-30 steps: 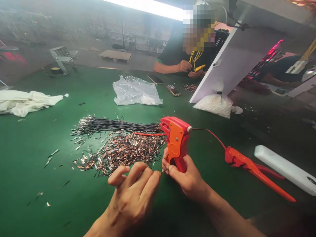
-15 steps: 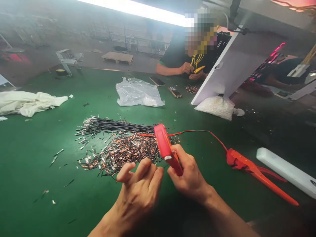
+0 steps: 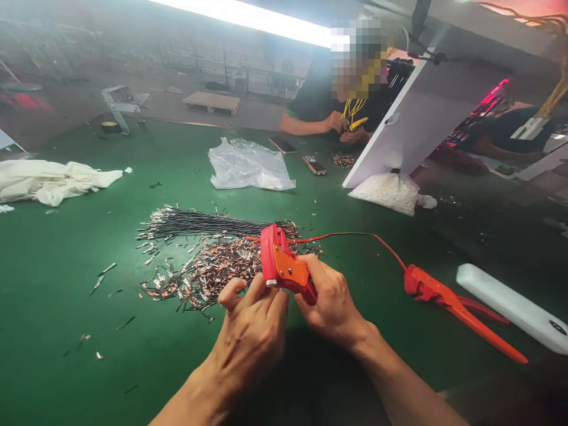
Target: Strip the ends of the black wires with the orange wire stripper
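Note:
My right hand (image 3: 331, 296) is wrapped round the handles of a red and orange wire stripper (image 3: 284, 263), with its head tilted up to the left. Right below that head is my left hand (image 3: 252, 331), its fingers bent inward and its back toward me. Whatever its fingertips may hold is hidden. Just beyond both hands lies a heap of short wire offcuts (image 3: 222, 266), black with copper and silvery ends. Behind the heap, a bundle of black wires (image 3: 199, 223) with metal terminals at the left end lies flat on the green table (image 3: 177, 367).
A second wire stripper (image 3: 461, 310) lies at right, with a red strip (image 3: 346, 234) running from it leftward. Beside it is a white elongated device (image 3: 510, 307). Farther back are a clear plastic bag (image 3: 248, 165), phones (image 3: 314, 165), a tied white bag (image 3: 386, 192) and a co-worker's hands (image 3: 344, 127).
The wire stripper has moved left and turned, so its orange side now shows. My right hand has shifted a little left with it, and my left hand has come up close under the tool's head.

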### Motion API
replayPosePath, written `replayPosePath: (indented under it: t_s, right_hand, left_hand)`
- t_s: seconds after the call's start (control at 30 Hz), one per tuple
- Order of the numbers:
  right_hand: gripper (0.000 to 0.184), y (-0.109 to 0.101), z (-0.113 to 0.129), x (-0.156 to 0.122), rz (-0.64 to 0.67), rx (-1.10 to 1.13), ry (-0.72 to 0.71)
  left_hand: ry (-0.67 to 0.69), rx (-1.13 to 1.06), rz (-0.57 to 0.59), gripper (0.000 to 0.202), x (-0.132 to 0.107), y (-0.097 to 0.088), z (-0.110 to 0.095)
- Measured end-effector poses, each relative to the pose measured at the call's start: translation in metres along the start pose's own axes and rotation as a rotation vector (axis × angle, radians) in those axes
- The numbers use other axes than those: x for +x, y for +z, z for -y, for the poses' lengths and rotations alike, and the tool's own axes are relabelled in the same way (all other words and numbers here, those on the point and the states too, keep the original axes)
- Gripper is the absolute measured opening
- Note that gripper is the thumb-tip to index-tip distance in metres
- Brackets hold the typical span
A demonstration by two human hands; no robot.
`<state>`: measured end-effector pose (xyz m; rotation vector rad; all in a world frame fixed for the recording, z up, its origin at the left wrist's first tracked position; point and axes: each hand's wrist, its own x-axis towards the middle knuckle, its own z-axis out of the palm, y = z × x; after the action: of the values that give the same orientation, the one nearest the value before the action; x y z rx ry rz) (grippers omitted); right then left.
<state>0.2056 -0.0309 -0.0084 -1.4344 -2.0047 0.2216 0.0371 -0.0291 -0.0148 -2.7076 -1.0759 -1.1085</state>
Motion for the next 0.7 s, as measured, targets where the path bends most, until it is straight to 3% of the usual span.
replayPosePath:
  t_s: [0.17,0.3,0.5,0.7]
  right_hand:
    - [0.025,0.0,-0.013,0.004,-0.081,-0.02,0.144]
    - [0.019,-0.002,-0.019,0.007,-0.124,0.088,0.256]
    - [0.014,0.001,-0.009,0.011,-0.053,0.751,0.333]
    - [0.028,0.008,-0.002,0.011,0.028,1.336,0.373]
  left_hand:
    - [-0.038,0.024,-0.014,0.027,0.001,-0.009,0.005]
    - [-0.11,0.085,-0.134,0.017,0.008,-0.019,0.009]
    - [-0.082,0.142,-0.328,0.018,0.011,-0.018,0.01]
    - [-0.071,0.154,-0.408,0.023,0.009,-0.021,0.014]
